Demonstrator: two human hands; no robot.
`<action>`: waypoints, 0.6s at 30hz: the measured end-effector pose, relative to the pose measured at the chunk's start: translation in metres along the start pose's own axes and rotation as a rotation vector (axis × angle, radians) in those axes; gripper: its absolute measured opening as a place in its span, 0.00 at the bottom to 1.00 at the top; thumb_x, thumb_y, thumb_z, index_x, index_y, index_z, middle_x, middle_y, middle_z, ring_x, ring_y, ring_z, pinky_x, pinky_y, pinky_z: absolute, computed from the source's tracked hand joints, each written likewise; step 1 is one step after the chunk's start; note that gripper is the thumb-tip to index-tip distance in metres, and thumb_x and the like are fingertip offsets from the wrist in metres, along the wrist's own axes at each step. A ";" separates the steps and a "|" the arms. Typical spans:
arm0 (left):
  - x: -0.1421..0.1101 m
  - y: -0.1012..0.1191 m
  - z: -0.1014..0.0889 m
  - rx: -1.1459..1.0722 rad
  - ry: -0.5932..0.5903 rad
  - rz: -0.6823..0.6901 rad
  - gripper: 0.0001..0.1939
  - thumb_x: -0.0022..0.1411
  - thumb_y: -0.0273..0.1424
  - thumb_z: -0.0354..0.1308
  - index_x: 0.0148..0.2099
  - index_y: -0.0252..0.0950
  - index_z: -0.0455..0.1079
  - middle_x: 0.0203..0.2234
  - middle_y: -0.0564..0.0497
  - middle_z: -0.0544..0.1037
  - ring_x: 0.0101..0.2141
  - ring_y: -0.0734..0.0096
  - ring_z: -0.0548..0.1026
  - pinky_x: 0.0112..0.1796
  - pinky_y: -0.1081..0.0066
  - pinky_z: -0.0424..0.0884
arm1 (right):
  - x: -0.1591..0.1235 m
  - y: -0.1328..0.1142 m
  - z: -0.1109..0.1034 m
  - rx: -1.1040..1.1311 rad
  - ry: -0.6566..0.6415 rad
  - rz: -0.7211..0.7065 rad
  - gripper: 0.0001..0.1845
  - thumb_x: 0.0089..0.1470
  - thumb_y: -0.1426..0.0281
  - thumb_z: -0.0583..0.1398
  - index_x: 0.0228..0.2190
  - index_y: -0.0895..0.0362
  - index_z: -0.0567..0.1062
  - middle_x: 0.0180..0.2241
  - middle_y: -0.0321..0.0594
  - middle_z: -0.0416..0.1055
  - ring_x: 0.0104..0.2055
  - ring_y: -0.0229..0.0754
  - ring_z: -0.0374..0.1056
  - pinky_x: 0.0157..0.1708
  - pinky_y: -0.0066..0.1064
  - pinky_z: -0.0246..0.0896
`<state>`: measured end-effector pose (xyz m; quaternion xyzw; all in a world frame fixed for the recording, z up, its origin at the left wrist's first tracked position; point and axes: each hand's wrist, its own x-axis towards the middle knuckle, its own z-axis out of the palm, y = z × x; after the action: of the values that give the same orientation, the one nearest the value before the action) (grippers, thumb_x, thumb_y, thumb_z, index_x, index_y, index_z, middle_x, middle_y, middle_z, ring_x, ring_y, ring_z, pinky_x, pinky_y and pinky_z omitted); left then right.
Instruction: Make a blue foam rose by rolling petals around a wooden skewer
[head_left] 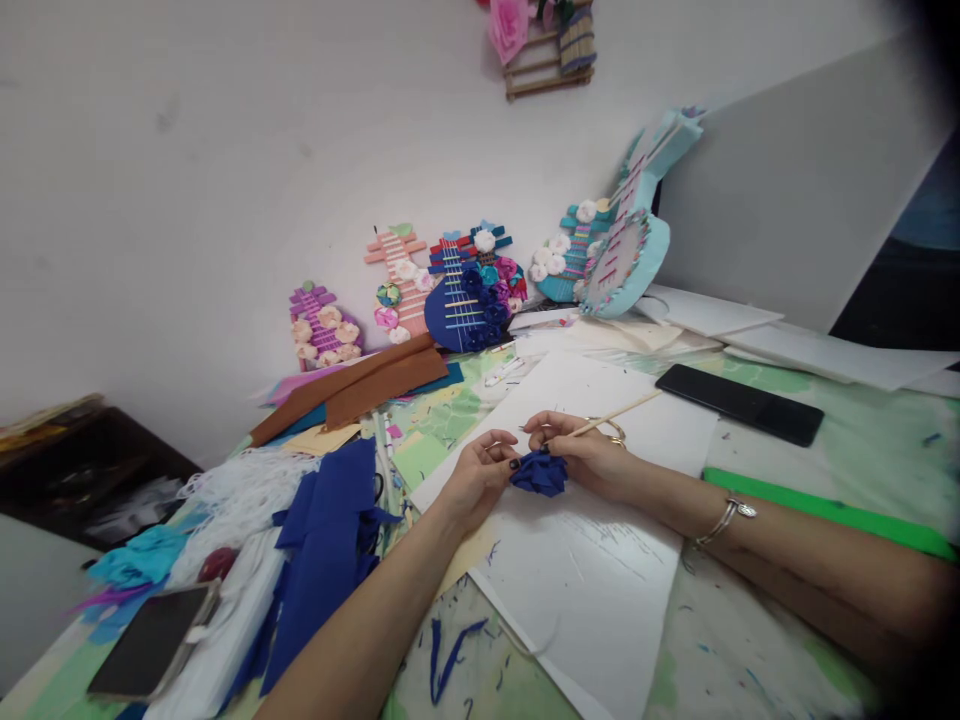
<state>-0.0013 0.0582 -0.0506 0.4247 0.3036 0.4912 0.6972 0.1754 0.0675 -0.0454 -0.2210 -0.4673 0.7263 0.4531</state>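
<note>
A dark blue crepe-paper flower (pixel 541 474) is pinched between my two hands, above a white sheet (pixel 600 560). My left hand (pixel 480 478) grips its left edge with thumb and fingers. From the upper right, my right hand (pixel 581 455) closes on it too. A thin wooden stick (pixel 626 408) sticks out of my right hand toward the upper right. Gold loops (pixel 616 432), which look like scissor handles, show at the same hand; most of that tool is hidden by the fingers.
Folded blue crepe paper (pixel 326 550), white yarn (pixel 240 490) and a phone (pixel 154 640) lie left. Another dark phone (pixel 739 403) and a green strip (pixel 825 515) lie right. Decorated guitar shapes (pixel 454 300) lean on the wall. Blue scraps (pixel 450 655) litter the tablecloth.
</note>
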 end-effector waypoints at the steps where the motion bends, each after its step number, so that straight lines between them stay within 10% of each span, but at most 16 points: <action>1: 0.000 0.000 0.000 0.002 -0.001 0.000 0.19 0.39 0.23 0.70 0.36 0.32 0.69 0.21 0.52 0.75 0.22 0.76 0.71 0.29 0.74 0.63 | 0.000 0.000 0.000 -0.001 -0.002 0.000 0.16 0.38 0.78 0.59 0.33 0.56 0.72 0.27 0.34 0.66 0.27 0.34 0.61 0.27 0.28 0.54; 18: -0.006 0.002 0.007 0.016 -0.076 0.091 0.25 0.42 0.29 0.69 0.45 0.34 0.67 0.35 0.46 0.75 0.34 0.67 0.73 0.36 0.70 0.66 | 0.002 0.003 0.002 0.028 0.076 -0.051 0.08 0.43 0.73 0.64 0.30 0.58 0.73 0.27 0.35 0.70 0.28 0.35 0.64 0.30 0.29 0.54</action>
<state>0.0022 0.0511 -0.0451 0.4620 0.2611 0.5037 0.6816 0.1719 0.0681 -0.0471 -0.2300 -0.4449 0.7120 0.4921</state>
